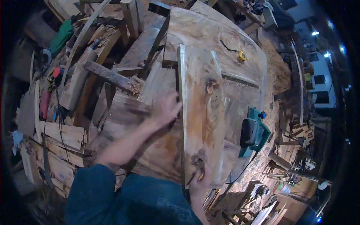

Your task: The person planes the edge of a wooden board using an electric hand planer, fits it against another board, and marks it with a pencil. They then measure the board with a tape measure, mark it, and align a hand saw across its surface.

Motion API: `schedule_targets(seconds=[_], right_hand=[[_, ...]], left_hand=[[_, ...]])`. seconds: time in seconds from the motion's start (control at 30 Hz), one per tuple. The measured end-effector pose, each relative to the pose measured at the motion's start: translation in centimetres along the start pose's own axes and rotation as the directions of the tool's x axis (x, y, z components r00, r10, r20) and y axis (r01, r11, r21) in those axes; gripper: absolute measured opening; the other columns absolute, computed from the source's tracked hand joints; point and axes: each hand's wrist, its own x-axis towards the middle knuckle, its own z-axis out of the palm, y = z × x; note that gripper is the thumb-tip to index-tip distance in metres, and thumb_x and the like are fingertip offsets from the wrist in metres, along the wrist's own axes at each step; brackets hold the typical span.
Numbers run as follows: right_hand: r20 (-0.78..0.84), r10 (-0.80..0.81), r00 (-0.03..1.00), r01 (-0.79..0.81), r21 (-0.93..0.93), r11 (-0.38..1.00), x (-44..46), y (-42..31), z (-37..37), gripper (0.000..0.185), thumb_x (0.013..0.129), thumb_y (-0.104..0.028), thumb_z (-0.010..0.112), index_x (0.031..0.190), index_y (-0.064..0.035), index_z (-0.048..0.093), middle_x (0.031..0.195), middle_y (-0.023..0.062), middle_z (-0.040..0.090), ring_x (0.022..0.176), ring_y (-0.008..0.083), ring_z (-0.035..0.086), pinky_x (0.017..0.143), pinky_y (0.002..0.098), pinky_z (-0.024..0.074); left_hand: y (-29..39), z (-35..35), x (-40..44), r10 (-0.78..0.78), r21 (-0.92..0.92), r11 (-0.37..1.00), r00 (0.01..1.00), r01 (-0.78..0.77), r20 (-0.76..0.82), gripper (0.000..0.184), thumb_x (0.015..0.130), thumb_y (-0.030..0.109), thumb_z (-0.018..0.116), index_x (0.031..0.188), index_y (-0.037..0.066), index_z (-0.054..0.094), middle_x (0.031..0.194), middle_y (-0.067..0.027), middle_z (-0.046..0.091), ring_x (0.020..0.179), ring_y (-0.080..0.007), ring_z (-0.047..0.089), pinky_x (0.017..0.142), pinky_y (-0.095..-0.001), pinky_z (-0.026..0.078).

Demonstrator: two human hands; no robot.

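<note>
A long wooden plank point(197, 112) with dark knots lies over wider boards on the bench. My left hand point(166, 108) is at the plank's left edge, somewhat blurred, its fingers apart and holding nothing; whether they touch the edge I cannot tell. Down at the plank's near end, my right hand point(200, 183) has its fingers closed round a thin yellow stick that looks like a pencil point(201, 176). A green electric planer point(253, 132) rests to the right of the plank. Farther off, a yellow tape measure point(242, 56) lies on a broad wooden slab point(198, 26).
Left of the bench are stacked boards point(62, 135), a narrow wood offcut point(110, 76) and a red-handled tool point(45, 105). The planer's black cord point(245, 168) trails toward me. Sawdust point(275, 67) and scrap wood point(262, 202) cover the floor at the right.
</note>
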Motion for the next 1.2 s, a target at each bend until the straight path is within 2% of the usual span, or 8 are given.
schedule_targets(seconds=[0.2, 0.37, 0.6, 0.87, 0.93, 1.03, 1.13, 1.2], right_hand=[[0.259, -0.124, 0.958, 0.221, -0.39, 0.894, -6.0, 3.7, -0.5, 0.084, 0.073, -0.046, 0.076, 0.14, -0.0076, 0.042, 0.142, 0.0228, 0.045, 0.134, 0.0501, 0.033, 0.108, 0.067, 0.0192], [0.437, -0.09, 0.895, 0.282, -0.397, 0.874, 1.8, 7.2, -5.3, 0.075, 0.072, -0.031, 0.077, 0.136, -0.0049, 0.047, 0.141, 0.0239, 0.046, 0.138, 0.0482, 0.03, 0.109, 0.0652, 0.0209], [0.495, -0.162, 0.854, 0.387, -0.396, 0.833, 8.6, 11.3, -9.5, 0.07, 0.075, -0.015, 0.072, 0.14, -0.0117, 0.046, 0.147, 0.0122, 0.044, 0.139, 0.0349, 0.036, 0.099, 0.055, 0.0413], [0.583, -0.438, 0.684, 0.728, -0.514, 0.453, 15.0, 13.8, -8.2, 0.079, 0.072, -0.015, 0.072, 0.144, -0.0141, 0.04, 0.148, 0.0078, 0.043, 0.136, 0.0312, 0.039, 0.103, 0.0493, 0.0418], [0.391, -0.231, 0.891, 0.434, -0.582, 0.688, 17.5, 8.6, -7.5, 0.06, 0.08, -0.009, 0.066, 0.138, -0.0109, 0.049, 0.14, 0.0165, 0.049, 0.134, 0.0372, 0.041, 0.109, 0.0498, 0.0348], [-0.017, -0.268, 0.963, 0.249, -0.318, 0.915, 19.7, 4.4, -4.9, 0.05, 0.087, -0.01, 0.064, 0.135, -0.0088, 0.052, 0.128, 0.0193, 0.059, 0.121, 0.0402, 0.052, 0.102, 0.0484, 0.0425], [0.132, 0.344, 0.93, -0.331, -0.107, 0.937, 17.6, -1.7, -3.6, 0.038, 0.094, -0.011, 0.059, 0.131, -0.0051, 0.055, 0.106, 0.0162, 0.069, 0.097, 0.0317, 0.066, 0.084, 0.0395, 0.0529], [0.166, 0.194, 0.967, -0.254, 0.693, 0.675, 14.7, 5.1, 3.5, 0.028, 0.096, -0.013, 0.059, 0.122, -0.0013, 0.061, 0.088, 0.007, 0.07, 0.076, 0.0143, 0.065, 0.067, 0.0273, 0.0517]], left_hand=[[-2.5, 3.2, 17.9, 0.284, 0.345, 0.91, 0.952, -0.23, -0.114, 0.072, 0.081, 0.053, 0.068, 0.13, 0.003, 0.052, 0.134, -0.0198, 0.051, 0.124, -0.0384, 0.047, 0.107, -0.0488, 0.033], [-4.5, 3.6, 22.8, 0.08, 0.412, 0.896, 0.972, -0.168, 0.221, 0.093, 0.066, 0.064, 0.075, 0.132, 0.003, 0.051, 0.13, -0.019, 0.056, 0.123, -0.0357, 0.05, 0.104, -0.048, 0.038], [-2.2, -3.4, 15.6, -0.061, 0.479, 0.877, 0.997, 0.036, 0.037, 0.076, 0.065, 0.059, 0.078, 0.116, 0.006, 0.059, 0.111, -0.0172, 0.064, 0.107, -0.0357, 0.06, 0.09, -0.0475, 0.047], [-7.0, -11.4, 3.4, -0.186, 0.486, 0.822, 0.947, 0.295, -0.261, 0.072, 0.071, 0.047, 0.08, 0.124, 0.005, 0.058, 0.111, -0.0161, 0.063, 0.11, -0.0347, 0.058, 0.091, -0.046, 0.043], [-6.6, -12.2, 2.6, -0.227, 0.453, 0.835, 0.945, 0.313, -0.235, 0.069, 0.076, 0.045, 0.077, 0.127, 0.002, 0.058, 0.114, -0.0189, 0.062, 0.11, -0.0361, 0.058, 0.095, -0.0451, 0.043], [-6.9, -12.9, 0.6, -0.244, 0.219, 0.936, 0.957, 0.274, -0.155, 0.062, 0.085, 0.043, 0.069, 0.13, 0.002, 0.056, 0.121, -0.0212, 0.061, 0.116, -0.0375, 0.056, 0.099, -0.0437, 0.041], [-8.5, -13.4, -1.3, -0.42, 0.13, 0.895, 0.905, 0.426, -0.075, 0.059, 0.094, 0.046, 0.056, 0.132, 0.002, 0.053, 0.126, -0.0237, 0.059, 0.121, -0.0394, 0.054, 0.103, -0.0427, 0.039], [-9.8, -13.4, -2.7, -0.574, 0.098, 0.815, 0.819, 0.571, 0.011, 0.066, 0.097, 0.056, 0.043, 0.134, 0.001, 0.051, 0.128, -0.0265, 0.057, 0.124, -0.0419, 0.051, 0.103, -0.0443, 0.039]])
